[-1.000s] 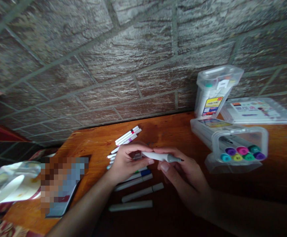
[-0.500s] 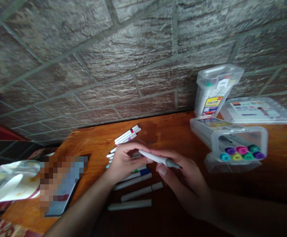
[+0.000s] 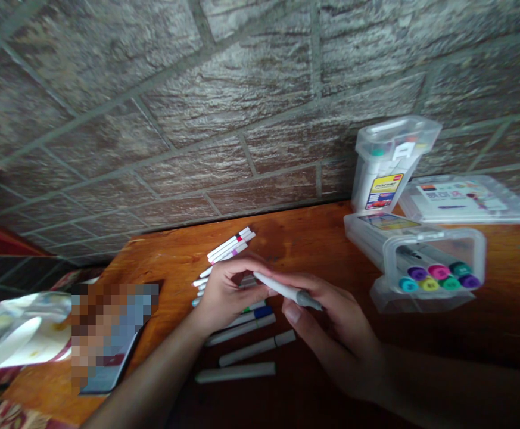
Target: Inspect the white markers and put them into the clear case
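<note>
Both of my hands hold one white marker with a grey end (image 3: 286, 290) above a wooden table (image 3: 313, 238). My left hand (image 3: 224, 292) pinches its left end, with a small dark piece, maybe a cap, tucked in its fingers. My right hand (image 3: 331, 322) grips the grey end, fingers curled. Several loose white markers (image 3: 246, 339) lie on the table under and in front of my hands, and more markers (image 3: 230, 244) lie behind my left hand.
A clear plastic case with coloured-capped markers (image 3: 433, 277) lies on its side to the right. An upright clear case (image 3: 389, 164) and a flat lid (image 3: 465, 199) stand behind it by the brick wall (image 3: 242, 89). A blurred booklet (image 3: 108, 333) and a foil packet (image 3: 18, 328) lie at the left.
The marker's grey end has dipped a little and drawn slightly left. Both hands stay nearly where they were.
</note>
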{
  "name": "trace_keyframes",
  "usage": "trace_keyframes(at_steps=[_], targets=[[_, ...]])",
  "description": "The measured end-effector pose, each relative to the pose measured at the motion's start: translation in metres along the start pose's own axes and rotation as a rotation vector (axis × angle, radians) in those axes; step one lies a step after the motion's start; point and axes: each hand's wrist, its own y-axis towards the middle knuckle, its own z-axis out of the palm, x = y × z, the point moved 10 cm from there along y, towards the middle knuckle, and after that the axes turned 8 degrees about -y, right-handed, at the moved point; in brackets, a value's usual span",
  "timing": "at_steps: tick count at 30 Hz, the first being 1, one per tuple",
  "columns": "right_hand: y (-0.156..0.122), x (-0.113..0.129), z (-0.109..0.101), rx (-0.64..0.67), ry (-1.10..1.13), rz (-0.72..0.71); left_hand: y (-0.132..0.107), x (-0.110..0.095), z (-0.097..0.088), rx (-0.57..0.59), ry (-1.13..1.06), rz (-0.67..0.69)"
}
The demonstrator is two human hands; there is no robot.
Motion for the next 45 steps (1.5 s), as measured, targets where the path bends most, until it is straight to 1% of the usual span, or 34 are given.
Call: trace_keyframes(at_steps=[14,20,26,34,37,41,45], targets=[[0.001,0.004,-0.002,-0.036,-0.013,-0.037,-0.001,-0.001,0.001,0.003,0.009,-0.002],[0.002,0.004,-0.002,-0.022,0.006,-0.034,0.0,-0.001,0.001,0.008,0.001,-0.006],[0.003,0.004,-0.003,-0.033,0.012,-0.01,-0.002,0.0,0.002,0.028,0.019,0.002],[0.002,-0.008,-0.001,-0.029,0.084,0.09,-0.003,0.0,0.003,0.053,0.043,0.039],[0.002,-0.01,-0.001,-0.029,0.13,0.11,-0.004,0.001,0.004,0.062,0.052,0.028],[0.002,-0.01,-0.002,-0.031,0.203,0.101,-0.005,0.002,0.002,0.046,0.053,-0.001],[0.0,-0.014,-0.003,-0.034,0.222,0.113,-0.004,0.003,0.002,0.035,0.059,-0.024]])
